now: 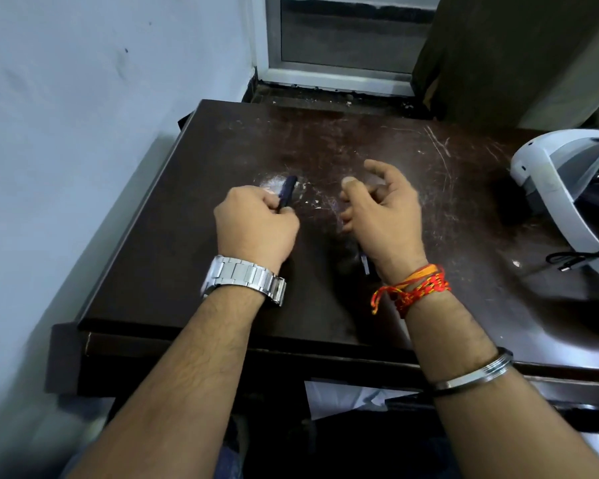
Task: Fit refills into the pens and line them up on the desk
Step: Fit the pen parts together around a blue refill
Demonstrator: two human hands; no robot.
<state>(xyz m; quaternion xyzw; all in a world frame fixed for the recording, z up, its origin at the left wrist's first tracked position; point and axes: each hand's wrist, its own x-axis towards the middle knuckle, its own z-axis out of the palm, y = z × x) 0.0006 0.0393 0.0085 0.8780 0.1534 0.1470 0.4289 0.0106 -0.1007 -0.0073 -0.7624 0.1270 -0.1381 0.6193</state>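
Pen barrel [288,193], dark blue, stuck out of the left hand [256,223], which was curled tight round its near end. Its long axis ran away from the person and leaned a bit to the right, free end over a pale scuffed patch of the counter [187,271]. Right hand [384,216] hovered just beside it, the two hands apart with bare counter between them. Its fingers were loosely curled and the thumb raised; whether it pinched a thin refill I could not tell, nothing showed clearly between the fingertips. Likely next move was feeding something into the barrel's open end, so that end needed to face the right hand, which it roughly did. A second dark pen piece [364,262] with a silver clip lay on the counter under the right wrist, axis roughly near-to-far, right hand plainly the nearer. Count: two pen pieces seen, no loose refills seen, no finished pens lined up. White headset [561,181] and a black cable [574,262] sat at the counter's right edge, well apart from the work.
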